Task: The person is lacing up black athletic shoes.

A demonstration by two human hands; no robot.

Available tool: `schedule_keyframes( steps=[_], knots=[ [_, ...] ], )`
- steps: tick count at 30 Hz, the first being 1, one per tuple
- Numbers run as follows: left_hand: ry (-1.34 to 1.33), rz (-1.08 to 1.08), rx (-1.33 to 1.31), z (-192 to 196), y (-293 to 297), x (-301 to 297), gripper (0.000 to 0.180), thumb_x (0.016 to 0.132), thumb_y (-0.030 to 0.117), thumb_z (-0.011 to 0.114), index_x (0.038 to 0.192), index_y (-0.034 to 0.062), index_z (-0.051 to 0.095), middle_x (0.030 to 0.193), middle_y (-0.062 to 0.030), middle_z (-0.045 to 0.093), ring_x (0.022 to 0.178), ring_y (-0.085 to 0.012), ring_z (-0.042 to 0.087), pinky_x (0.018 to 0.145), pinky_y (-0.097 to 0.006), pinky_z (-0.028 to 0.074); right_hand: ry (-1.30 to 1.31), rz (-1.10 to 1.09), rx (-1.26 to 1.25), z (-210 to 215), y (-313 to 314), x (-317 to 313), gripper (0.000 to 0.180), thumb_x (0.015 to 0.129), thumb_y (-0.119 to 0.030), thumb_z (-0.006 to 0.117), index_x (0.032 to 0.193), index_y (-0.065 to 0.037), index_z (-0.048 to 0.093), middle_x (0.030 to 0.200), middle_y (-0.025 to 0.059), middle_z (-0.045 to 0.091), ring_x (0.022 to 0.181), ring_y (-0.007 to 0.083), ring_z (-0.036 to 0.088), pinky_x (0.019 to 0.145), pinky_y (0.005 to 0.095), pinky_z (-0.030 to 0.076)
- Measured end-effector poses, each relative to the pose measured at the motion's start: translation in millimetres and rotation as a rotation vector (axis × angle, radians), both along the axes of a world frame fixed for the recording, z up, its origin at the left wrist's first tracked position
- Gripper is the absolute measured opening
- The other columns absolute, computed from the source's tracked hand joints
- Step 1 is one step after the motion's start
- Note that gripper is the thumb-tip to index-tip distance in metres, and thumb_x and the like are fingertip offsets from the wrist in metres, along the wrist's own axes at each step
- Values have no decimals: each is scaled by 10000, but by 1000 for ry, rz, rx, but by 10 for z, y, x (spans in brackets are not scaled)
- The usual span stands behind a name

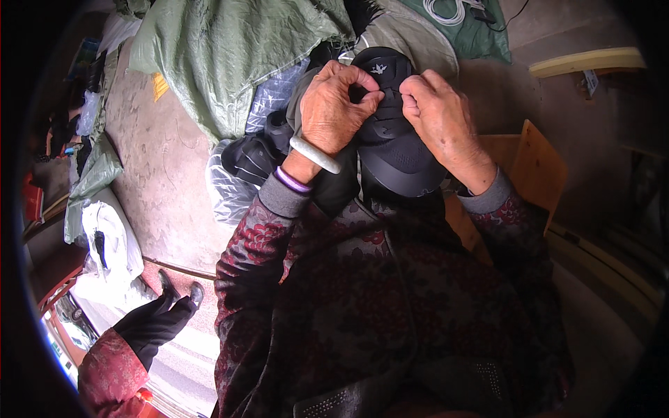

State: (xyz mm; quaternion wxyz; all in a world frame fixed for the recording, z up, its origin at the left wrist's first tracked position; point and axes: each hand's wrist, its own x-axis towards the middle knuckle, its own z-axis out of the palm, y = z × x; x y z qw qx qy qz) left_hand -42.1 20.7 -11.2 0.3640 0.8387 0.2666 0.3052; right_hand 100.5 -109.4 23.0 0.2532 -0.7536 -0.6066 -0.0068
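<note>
1. I see my left hand [334, 104] curled almost closed, thumb and forefinger pinching the crown of a black cap [394, 139]
2. My right hand [435, 111] is closed into a loose fist, its fingertips nipping the same crown from the other side; the two hands sit just apart on it
3. The cap is held up in front of my chest, its stiff curved brim pointing down toward me, above my dark red patterned jacket [362, 299]
4. A smooth pale bangle [315, 155] and a thin purple band [293, 180] ring my left wrist above a grey cuff
5. Behind the cap lies a heap of soft goods: a crumpled green sheet [230, 56], glossy clear plastic bags [230, 188] and more dark caps [254, 157]; the heap rests on a worn concrete floor [157, 174]
6. A plain wooden chair [536, 171] stands just right of my right forearm
7. A coiled white cable [446, 10] lies on green cloth at the top edge
8. At the lower left a black sleeve [153, 324] with a red patterned cuff shows; whose it is I cannot tell
</note>
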Motion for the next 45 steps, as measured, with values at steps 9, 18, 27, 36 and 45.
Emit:
schedule_keyframes(
  steps=[9,18,27,36,45],
  knots=[
    [-2,-28,13,-37,-7,-33,200,712,130,842,868,101,719,839,-26,614,814,-199,604,719,-307,493,376,92,-64,-35,117,173,102,800,-76,677,844,-31,596,828,133,615,749,344,636,663,425,499],
    [-49,-57,78,-75,36,-36,208,712,126,839,890,91,738,841,-44,637,825,-219,612,733,-321,501,250,124,-102,62,199,101,51,895,-81,600,906,-33,614,894,123,628,877,343,631,750,435,497],
    [50,-158,16,8,151,-66,143,735,69,799,853,62,718,838,-56,613,810,-211,607,733,-317,501,294,97,-68,66,182,96,83,903,-121,607,914,-39,594,861,140,670,824,374,652,713,451,502],
    [274,77,169,-85,1185,-1346,113,718,23,721,822,40,679,936,-95,684,854,-246,662,803,-343,520,474,96,-167,282,113,384,187,968,-183,542,989,-8,603,852,111,661,775,233,641,749,358,497],
    [872,662,6,-570,1769,-3302,278,768,284,700,923,57,744,911,-165,737,865,-318,715,788,-397,549,568,184,-43,123,154,408,174,965,-140,525,1010,16,586,946,128,635,838,240,631,782,357,496]
  ],
)
